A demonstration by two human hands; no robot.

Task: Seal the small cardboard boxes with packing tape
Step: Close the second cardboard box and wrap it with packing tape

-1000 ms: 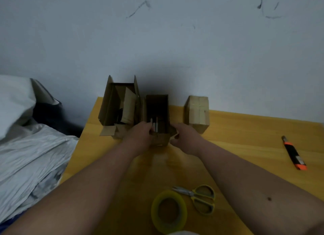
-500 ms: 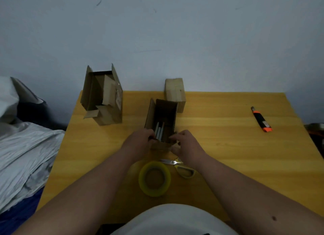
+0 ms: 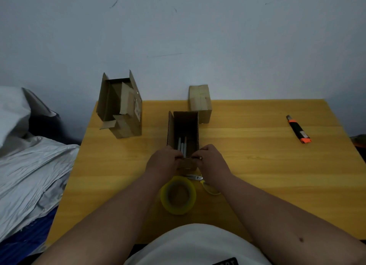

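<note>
A narrow open cardboard box (image 3: 185,129) stands mid-table with pale stick-like items inside. My left hand (image 3: 163,162) grips its near left corner and my right hand (image 3: 212,161) grips its near right corner, thumbs curled over the front rim. A yellow roll of packing tape (image 3: 178,195) lies just in front of the box, between my forearms. A closed small box (image 3: 200,102) stands behind it by the wall. A larger open box (image 3: 120,106) with raised flaps and smaller cartons inside stands at the back left.
Yellow-handled scissors (image 3: 206,183) lie right of the tape, partly under my right wrist. An orange and black utility knife (image 3: 299,130) lies at the far right. The wooden table (image 3: 257,165) meets a wall behind. Grey bedding (image 3: 29,165) lies left of the table.
Both hands have pulled the narrow open box away from the larger box toward me, up to the tape and scissors. The view has tilted down.
</note>
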